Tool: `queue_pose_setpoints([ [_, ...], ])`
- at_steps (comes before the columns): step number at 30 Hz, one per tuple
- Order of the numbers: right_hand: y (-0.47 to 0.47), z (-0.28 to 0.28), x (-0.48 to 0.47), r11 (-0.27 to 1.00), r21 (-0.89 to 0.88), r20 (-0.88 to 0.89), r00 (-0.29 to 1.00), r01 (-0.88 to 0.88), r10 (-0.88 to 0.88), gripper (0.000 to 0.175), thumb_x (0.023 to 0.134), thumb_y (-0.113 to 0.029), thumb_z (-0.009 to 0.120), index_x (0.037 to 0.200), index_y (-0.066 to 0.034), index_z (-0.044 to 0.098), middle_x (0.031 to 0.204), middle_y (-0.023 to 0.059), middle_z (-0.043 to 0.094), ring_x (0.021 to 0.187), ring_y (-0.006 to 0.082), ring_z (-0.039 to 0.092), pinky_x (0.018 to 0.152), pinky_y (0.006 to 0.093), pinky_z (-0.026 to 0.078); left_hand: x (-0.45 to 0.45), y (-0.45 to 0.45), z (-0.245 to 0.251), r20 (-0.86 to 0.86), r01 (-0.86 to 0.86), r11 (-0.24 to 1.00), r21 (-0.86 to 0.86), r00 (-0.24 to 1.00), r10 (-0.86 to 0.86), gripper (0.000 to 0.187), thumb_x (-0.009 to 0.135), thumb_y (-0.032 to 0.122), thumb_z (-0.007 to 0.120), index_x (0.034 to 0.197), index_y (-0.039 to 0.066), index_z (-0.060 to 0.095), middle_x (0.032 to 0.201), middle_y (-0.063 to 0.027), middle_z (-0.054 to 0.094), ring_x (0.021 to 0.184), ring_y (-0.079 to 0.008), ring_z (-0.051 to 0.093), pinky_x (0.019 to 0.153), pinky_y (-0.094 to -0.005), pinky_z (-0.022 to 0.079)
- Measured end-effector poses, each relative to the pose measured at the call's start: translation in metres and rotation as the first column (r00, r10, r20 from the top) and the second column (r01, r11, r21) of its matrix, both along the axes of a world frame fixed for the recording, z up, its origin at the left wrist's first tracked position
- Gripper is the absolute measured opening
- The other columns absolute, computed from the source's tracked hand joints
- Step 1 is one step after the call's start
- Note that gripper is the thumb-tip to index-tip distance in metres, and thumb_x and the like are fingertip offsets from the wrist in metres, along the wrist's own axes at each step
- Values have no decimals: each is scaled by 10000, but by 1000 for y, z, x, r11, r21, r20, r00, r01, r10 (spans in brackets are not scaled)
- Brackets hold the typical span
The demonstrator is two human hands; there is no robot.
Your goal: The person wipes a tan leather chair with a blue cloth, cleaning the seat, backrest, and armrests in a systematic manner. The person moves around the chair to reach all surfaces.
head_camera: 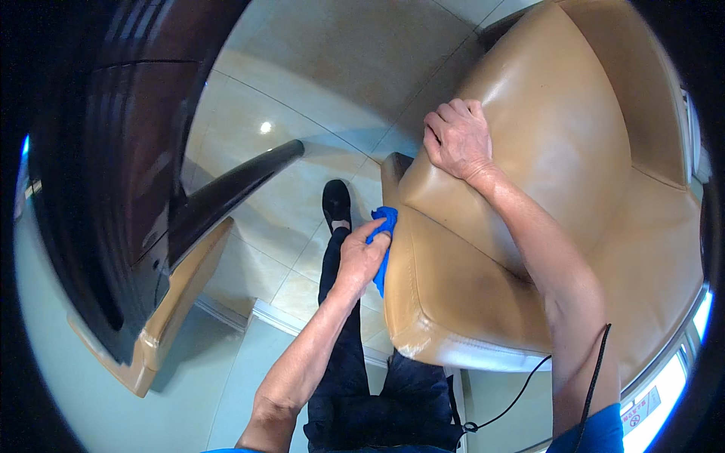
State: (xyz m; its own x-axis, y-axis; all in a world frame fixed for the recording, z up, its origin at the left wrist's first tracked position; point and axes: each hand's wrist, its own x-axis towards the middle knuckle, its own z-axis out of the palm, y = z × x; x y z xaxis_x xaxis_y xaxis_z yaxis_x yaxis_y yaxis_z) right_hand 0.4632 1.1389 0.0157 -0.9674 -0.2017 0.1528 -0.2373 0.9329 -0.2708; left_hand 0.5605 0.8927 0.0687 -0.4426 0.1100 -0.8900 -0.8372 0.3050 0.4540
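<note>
My left hand [362, 257] has a crumpled blue cloth [385, 215] pressed to the side edge of a tan leather seat [470, 283]. Its thumb and fingers close around the cloth, and part of the cloth hangs below them. Higher up, my right hand [461, 139] grips the rounded edge of a large tan leather cushion [555, 124], fingers curled over it. The cushion rests on the seat, with a dark seam line between the two. Pale worn patches show at the seat's near corner. The fingertips of my right hand are partly hidden.
A dark, glossy table [141, 141] fills the left side, its sloping leg [243, 192] reaching over the tiled floor [272, 113]. Under it shows another tan seat [187, 300]. My black shoe [336, 201] stands between table and seat. A thin black cord [512, 399] hangs near my right arm.
</note>
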Motion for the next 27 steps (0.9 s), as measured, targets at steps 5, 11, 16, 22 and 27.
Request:
queue_pose_setpoints([
  [5, -8, 14, -1, 999, 12, 103, 994, 35, -37, 119, 748, -200, 659, 806, -103, 696, 811, 56, 628, 896, 241, 579, 883, 404, 418, 8, -10, 42, -141, 56, 998, -16, 988, -58, 397, 869, 210, 639, 1199, -8, 671, 1210, -172, 649, 1094, -252, 638, 968, -321, 474],
  [11, -17, 26, 14, 988, -88, 164, 981, 123, -108, 203, 739, -168, 650, 913, -77, 702, 882, 95, 660, 977, 290, 584, 975, 440, 403, 3, 6, 86, -313, 98, 993, -68, 943, -115, 341, 862, 172, 640, 1164, 24, 694, 1190, -165, 654, 1055, -258, 650, 936, -325, 490],
  [16, -42, 65, 59, 943, -190, 339, 919, 275, -199, 297, 787, -170, 650, 1064, -68, 684, 960, 136, 676, 1033, 311, 595, 992, 453, 419, 11, 5, 117, -569, 141, 963, -227, 784, -249, 324, 833, 162, 638, 1119, 21, 697, 1209, -215, 619, 1034, -343, 648, 905, -367, 511],
  [22, -53, 150, 94, 648, -592, 584, 809, 479, -64, 296, 926, -278, 618, 1124, -60, 646, 1060, 137, 675, 1035, 326, 612, 937, 436, 473, 9, 21, 154, -619, 188, 918, -348, 689, -376, 313, 832, 165, 655, 1112, 31, 696, 1200, -249, 600, 1034, -378, 637, 906, -406, 515],
  [27, -71, 204, 123, 661, -673, 298, 940, 331, -167, 246, 930, -205, 564, 1098, -45, 645, 1041, 126, 675, 977, 311, 595, 867, 441, 434, 13, 44, 171, -753, 268, 844, -465, 381, -536, 321, 800, 161, 716, 1080, 18, 652, 1218, -249, 570, 1050, -402, 592, 874, -455, 511],
])
